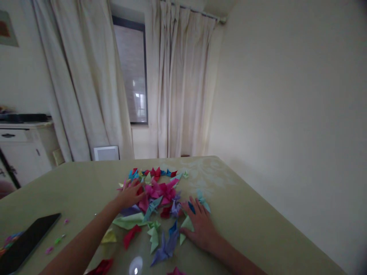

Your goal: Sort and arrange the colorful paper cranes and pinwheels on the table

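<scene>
Forearms (83,244) stretched over green table (258,214), palms down on folded paper shapes (160,191).

Heaped loose and overlapping at the middle of the table. Left hand (130,194) open flat on the pink ones, right hand (200,225) open flat beside blue and green ones, grasping nothing. Probably easy to crush under a palm, or to scatter toward the near edge, being so light. Well apart on the left: black tablet (28,238), then small scraps (59,240); no obstacle between.
</scene>
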The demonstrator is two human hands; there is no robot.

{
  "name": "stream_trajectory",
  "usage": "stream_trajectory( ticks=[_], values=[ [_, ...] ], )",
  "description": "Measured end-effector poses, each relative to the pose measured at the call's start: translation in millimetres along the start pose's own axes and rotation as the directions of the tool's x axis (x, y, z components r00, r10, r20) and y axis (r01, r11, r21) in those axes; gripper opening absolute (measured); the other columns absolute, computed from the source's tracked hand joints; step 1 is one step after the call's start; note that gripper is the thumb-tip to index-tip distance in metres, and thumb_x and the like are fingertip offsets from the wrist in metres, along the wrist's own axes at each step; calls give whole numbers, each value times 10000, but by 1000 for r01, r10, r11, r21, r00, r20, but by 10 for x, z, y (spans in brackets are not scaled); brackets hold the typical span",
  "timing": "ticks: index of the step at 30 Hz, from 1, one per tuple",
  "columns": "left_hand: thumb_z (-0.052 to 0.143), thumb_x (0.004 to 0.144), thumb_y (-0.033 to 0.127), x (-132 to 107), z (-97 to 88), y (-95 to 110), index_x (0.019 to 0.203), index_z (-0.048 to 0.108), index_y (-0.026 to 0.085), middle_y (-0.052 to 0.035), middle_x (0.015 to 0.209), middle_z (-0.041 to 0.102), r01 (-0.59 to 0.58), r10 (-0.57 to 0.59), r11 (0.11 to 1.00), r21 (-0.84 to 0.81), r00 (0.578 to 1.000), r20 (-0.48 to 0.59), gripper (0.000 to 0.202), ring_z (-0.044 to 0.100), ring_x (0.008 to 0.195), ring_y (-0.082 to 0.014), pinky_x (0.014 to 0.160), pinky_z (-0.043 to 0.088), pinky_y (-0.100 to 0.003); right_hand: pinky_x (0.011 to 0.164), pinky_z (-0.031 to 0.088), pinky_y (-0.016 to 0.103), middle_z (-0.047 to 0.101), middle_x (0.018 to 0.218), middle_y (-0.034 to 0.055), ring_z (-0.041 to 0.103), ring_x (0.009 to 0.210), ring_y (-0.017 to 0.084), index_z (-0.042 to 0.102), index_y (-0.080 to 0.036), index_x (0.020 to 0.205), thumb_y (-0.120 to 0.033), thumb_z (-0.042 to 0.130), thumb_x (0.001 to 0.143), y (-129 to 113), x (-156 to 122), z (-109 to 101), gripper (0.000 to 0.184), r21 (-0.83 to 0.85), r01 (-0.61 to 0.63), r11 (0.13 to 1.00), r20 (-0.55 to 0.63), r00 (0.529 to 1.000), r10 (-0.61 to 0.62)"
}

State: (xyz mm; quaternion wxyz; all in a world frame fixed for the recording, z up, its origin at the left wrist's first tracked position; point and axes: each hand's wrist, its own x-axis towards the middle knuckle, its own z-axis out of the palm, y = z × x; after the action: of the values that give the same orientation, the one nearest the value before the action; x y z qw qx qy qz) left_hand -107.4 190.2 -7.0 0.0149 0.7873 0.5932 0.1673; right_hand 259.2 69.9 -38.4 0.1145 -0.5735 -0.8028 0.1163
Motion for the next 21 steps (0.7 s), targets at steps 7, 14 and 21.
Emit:
stream_trajectory(
  ticks=[7,14,21],
  values=[
    [527,1000,510,-690,80,-240,1429,667,222,-143,1495,648,-44,37,998,35,985,169,535,562,1416,-314,1268,341,-490,1260,330,550,336,1739,192,369,1577,385,373,-279,1686,-577,586,1032,-117,848,98,750,2,7,1000,-69,998,-7],
    [540,1009,599,-1297,19,168,1543,585,257,-124,1613,552,-14,31,996,-89,982,186,636,474,1508,-356,1265,391,-540,1236,379,548,413,1699,189,429,1538,369,386,-239,1678,-437,599,1028,-630,1562,212,712,52,163,985,-8,987,-163],
    [466,1045,619,-1852,-88,2,1636,440,413,-34,1713,445,53,-55,995,-89,998,-19,626,433,1562,-345,1278,375,-584,1303,305,458,446,1693,141,393,1572,284,406,-215,1670,-321,595,1009,-771,1261,-127,696,111,341,934,-54,940,-337]
  ],
)
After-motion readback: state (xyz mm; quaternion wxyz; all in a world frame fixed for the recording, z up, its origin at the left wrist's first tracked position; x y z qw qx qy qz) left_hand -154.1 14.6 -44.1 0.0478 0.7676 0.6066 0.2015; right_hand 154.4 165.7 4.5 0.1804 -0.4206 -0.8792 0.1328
